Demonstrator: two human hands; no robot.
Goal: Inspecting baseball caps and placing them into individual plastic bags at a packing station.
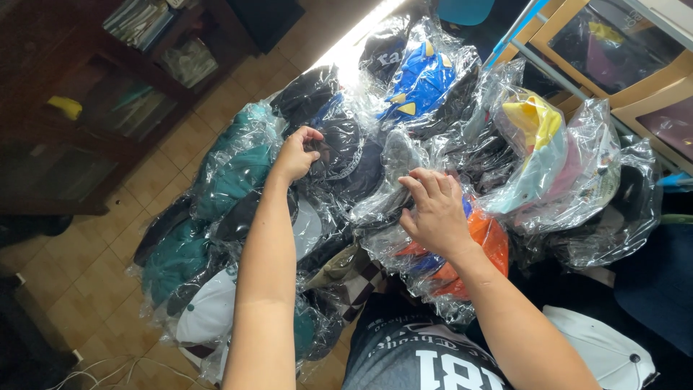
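Many clear bagged caps (433, 87) fill the frame centre; left hand (296, 155) pinches a dark bag (346, 155), right hand (433, 209) lies half-spread on another bag (382, 209).

Crinkled clear plastic bags (577, 180) wrap everything in the middle of the frame, glossy and streaked with white glare. Under the film lie matt cloth caps: a teal fabric cap (234, 177) at left, a dark navy cloth cap (346, 155) in the centre, a bright blue cloth cap (422, 76) above. The tiled brown floor (86, 274) at lower left looks smooth and faintly shiny. The dark wooden cabinet (50, 43) at upper left has a polished finish.
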